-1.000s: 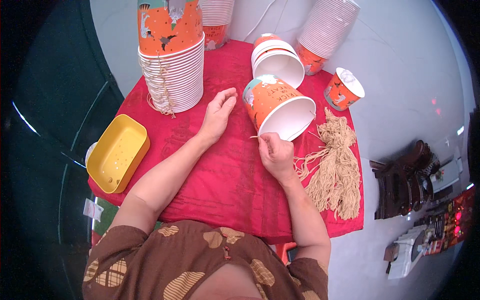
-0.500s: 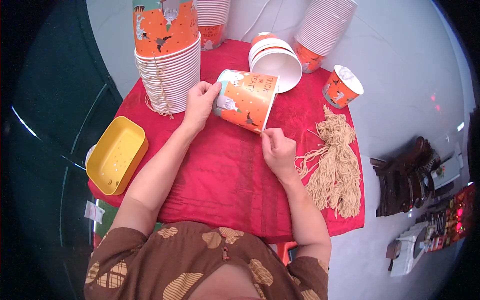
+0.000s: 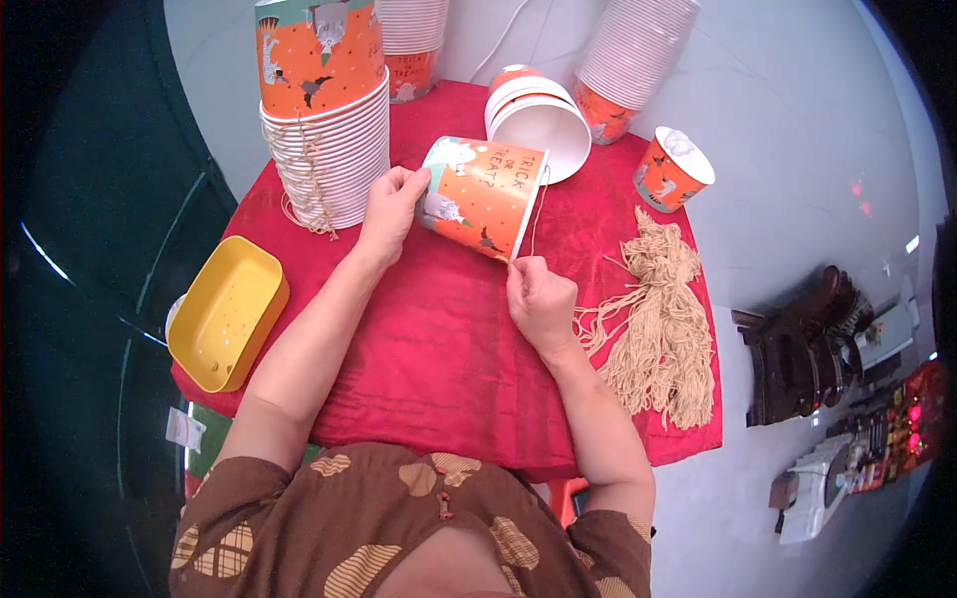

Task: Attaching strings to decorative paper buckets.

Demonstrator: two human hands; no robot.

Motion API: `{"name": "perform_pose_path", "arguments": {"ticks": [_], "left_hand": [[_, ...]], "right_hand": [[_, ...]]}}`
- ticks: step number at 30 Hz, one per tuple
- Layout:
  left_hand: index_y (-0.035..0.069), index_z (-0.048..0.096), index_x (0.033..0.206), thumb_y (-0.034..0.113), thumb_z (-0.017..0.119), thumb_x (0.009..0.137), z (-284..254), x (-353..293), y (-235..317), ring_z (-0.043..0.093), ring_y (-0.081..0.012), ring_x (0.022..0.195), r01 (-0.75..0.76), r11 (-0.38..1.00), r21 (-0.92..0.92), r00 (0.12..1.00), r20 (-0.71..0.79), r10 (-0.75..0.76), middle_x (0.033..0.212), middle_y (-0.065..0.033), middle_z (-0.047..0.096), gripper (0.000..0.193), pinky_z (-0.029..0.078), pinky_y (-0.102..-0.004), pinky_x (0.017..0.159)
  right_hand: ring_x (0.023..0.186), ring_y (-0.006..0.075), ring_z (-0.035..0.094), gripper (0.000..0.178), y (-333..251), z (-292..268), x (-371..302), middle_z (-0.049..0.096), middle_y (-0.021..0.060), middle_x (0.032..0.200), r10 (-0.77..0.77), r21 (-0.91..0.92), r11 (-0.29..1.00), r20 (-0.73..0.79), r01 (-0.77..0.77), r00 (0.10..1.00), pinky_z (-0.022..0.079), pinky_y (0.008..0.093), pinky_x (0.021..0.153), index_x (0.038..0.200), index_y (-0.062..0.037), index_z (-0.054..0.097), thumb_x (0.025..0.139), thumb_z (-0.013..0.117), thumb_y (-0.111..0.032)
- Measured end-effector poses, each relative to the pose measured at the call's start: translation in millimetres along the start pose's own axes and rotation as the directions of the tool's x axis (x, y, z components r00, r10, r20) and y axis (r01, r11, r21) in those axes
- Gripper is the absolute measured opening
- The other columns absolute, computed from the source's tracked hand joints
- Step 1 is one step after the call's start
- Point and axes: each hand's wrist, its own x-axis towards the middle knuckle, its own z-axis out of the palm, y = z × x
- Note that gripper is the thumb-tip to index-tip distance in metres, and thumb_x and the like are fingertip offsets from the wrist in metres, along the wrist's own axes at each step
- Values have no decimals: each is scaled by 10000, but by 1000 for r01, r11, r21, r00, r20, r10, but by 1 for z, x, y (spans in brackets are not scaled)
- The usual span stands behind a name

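Note:
An orange paper bucket (image 3: 483, 196) with ghost and bat prints lies tilted on its side over the middle of the table, its mouth toward the right. My left hand (image 3: 392, 211) grips it at the base end, thumb on the printed wall. At the lower edge of the rim, my right hand (image 3: 541, 302) is closed in a pinch on a thin twine cord (image 3: 540, 214). That cord hangs from the upper rim down to my fingers. The bucket's inside is hidden from view.
A tall stack of buckets (image 3: 344, 149) with twine handles stands at the left, near a yellow tray (image 3: 227, 311) holding small bits. Behind are nested buckets (image 3: 543, 135) and another stack (image 3: 638, 60). A twine bundle (image 3: 663, 329) and small bucket (image 3: 673, 169) sit right on red cloth (image 3: 429, 379).
The twine cord now shows more clearly as a loop standing off the rim. My hands keep their holds; the whole view has shifted slightly.

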Motion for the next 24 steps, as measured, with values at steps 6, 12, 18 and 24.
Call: {"name": "perform_pose_path", "arguments": {"ticks": [6,12,18,24], "left_hand": [[61,586,864,177,563,975,-8,3,-3,466,-38,725,-32,983,-180,988,142,58,778,46,553,162,385,-213,641],[35,539,890,133,536,982,9,-11,9,516,-57,842,-245,960,-133,928,254,271,1118,-63,633,134,443,-221,724],[31,545,907,147,569,967,12,-20,25,526,-62,859,-265,958,-112,890,354,288,1070,-43,625,133,447,-228,745],[20,586,953,232,598,962,4,-13,40,523,-48,800,-215,974,-69,900,373,225,904,9,609,213,438,-218,711]], "right_hand": [[695,310,676,139,2,-12,8,666,175,860,115,286,953,-37,-100,993,533,371,609,982,16,637,876,566,-39],[522,58,435,407,8,-20,-1,516,6,638,392,760,461,289,-458,874,324,227,478,1027,35,633,1008,437,-322],[626,91,565,175,-18,-24,5,637,20,758,328,584,746,96,-320,940,440,250,557,978,63,635,932,583,-97],[496,277,573,78,-21,-19,14,570,111,606,-178,177,969,16,173,984,447,360,457,799,-1,637,742,688,12]]}}
